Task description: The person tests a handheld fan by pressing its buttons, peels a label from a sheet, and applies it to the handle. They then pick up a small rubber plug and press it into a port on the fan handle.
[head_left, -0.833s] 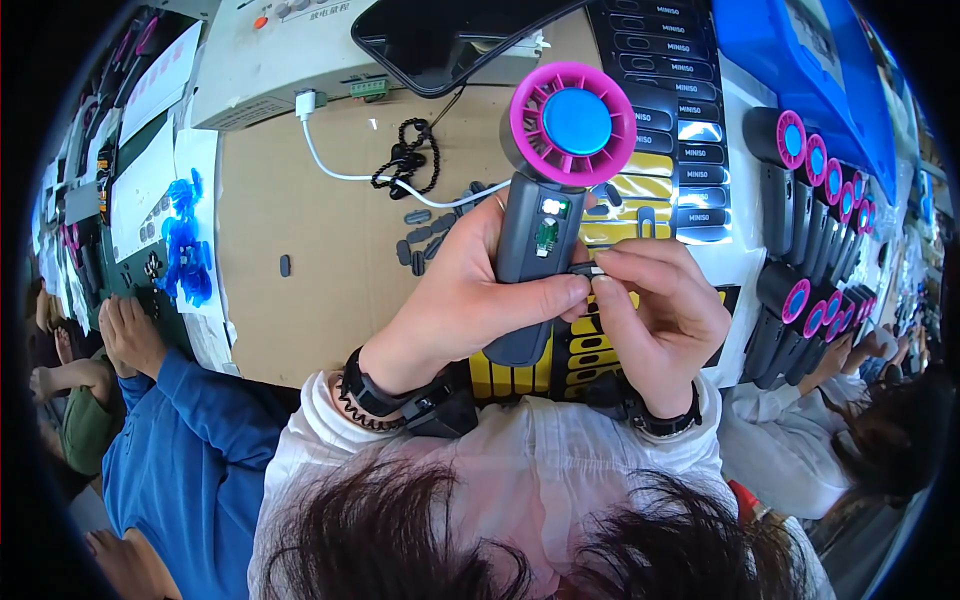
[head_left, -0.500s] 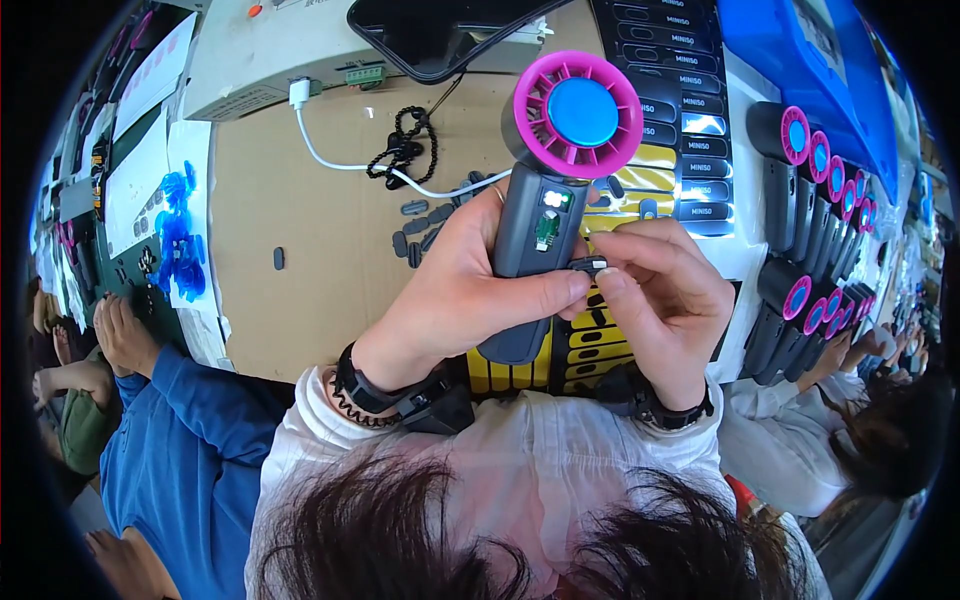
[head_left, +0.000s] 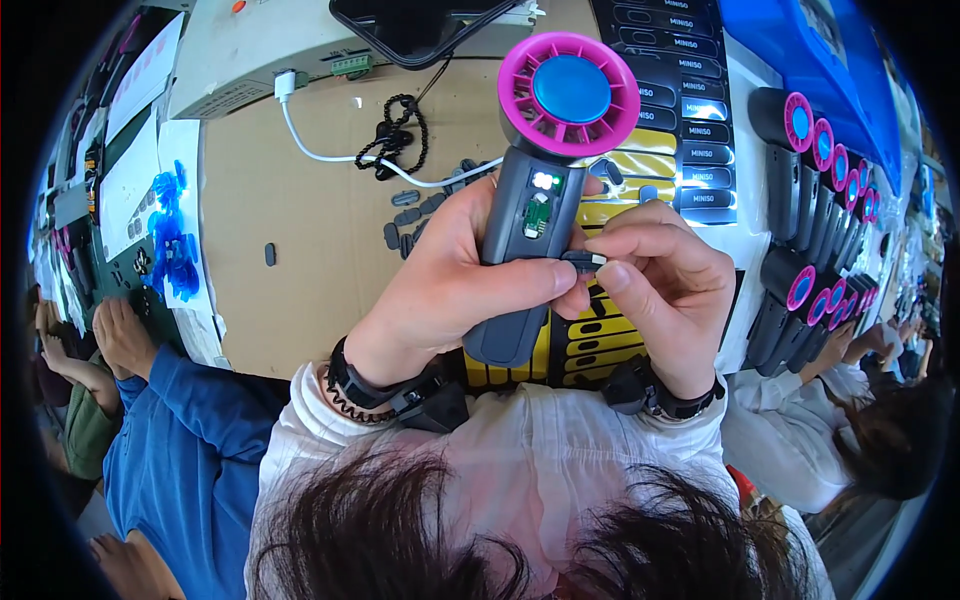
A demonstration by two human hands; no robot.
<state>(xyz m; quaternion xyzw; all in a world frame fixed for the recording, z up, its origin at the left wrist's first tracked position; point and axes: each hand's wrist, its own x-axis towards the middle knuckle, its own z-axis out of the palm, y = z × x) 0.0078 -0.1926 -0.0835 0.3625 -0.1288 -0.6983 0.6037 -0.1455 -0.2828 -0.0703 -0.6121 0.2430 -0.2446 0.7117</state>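
A dark grey handheld fan (head_left: pixel 517 215) with a magenta grille and blue centre stands tilted in my left hand (head_left: pixel 450 265), whose fingers wrap its handle. An opening in the handle bares a green circuit board (head_left: pixel 538 214), with lit white lights above it. Beside the handle, my right hand (head_left: pixel 680 285) pinches a small dark oval piece (head_left: pixel 580 261) with a whitish end. That piece lies close to my left thumb tip; whether it touches the fan I cannot tell. A white cable (head_left: pixel 330 158) runs behind my left hand, where its end is hidden.
Small dark oval pieces (head_left: pixel 405 216) lie left of the fan. Black and yellow label sheets (head_left: pixel 640 140) spread beneath and to the right. More fans (head_left: pixel 800 200) line the right side. A grey box (head_left: pixel 250 55) and a black device (head_left: pixel 420 25) are at the back. People sit on both sides.
The fan has shifted slightly left and leans a little more to the right at its top. My right hand still pinches the small oval piece. The whole view has shifted slightly.
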